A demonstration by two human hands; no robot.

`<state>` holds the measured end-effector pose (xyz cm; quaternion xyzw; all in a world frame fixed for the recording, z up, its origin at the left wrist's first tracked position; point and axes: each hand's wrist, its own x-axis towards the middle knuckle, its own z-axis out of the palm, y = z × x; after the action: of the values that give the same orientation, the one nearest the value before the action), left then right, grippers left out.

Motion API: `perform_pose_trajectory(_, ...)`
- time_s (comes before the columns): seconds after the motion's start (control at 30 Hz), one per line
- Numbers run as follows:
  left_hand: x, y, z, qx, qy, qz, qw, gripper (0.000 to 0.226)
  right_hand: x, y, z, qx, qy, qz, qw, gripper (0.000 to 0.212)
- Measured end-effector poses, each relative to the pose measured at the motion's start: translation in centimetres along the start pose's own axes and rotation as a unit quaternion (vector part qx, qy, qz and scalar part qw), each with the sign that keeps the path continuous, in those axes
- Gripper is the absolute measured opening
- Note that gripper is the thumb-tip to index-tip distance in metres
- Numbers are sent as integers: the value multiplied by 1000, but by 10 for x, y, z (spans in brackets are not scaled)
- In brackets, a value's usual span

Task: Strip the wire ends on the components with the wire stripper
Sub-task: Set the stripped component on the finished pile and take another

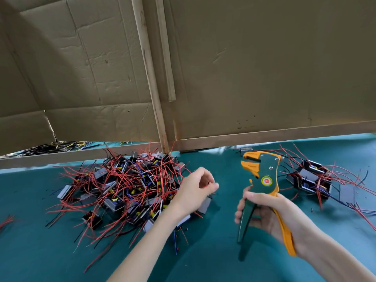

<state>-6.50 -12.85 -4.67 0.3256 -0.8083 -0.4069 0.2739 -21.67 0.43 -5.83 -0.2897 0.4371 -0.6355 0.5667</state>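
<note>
The wire stripper (262,180) is held upright above the green mat (213,251) by the right hand (270,212), whose fingers are curled round both spread handles. The pile of components (126,186) lies to the left, the left hand (195,188) at its edge: fingers are curled towards the thumb, but whether a wire is pinched cannot be told. One wire end should be laid squarely in the parted jaws before the handles are squeezed.

Cardboard panels (264,68) on wooden strips (150,78) rise behind a teal tabletop (40,257).
</note>
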Motion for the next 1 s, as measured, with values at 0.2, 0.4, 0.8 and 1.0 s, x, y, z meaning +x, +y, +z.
perform_pose_trajectory(0.2, 0, -13, 1, 124, -114, 15, 986, 11, 0, -5, -10, 42, 14, 11, 999, 9)
perform_pose_trajectory(0.4, -1, -7, -6, 54, -82, 28, 995, 16, 4, -4, -9, 17, 6, 30, 999, 7)
perform_pose_trajectory(0.8, -8, 42, -27, -188, 33, 81, 978, 9, -1, 1, -7, -76, -148, 16, 986, 39)
perform_pose_trajectory(1.0, -11, 46, -26, -180, 6, 64, 982, 11, -5, -2, -5, -62, -165, 5, 984, 35)
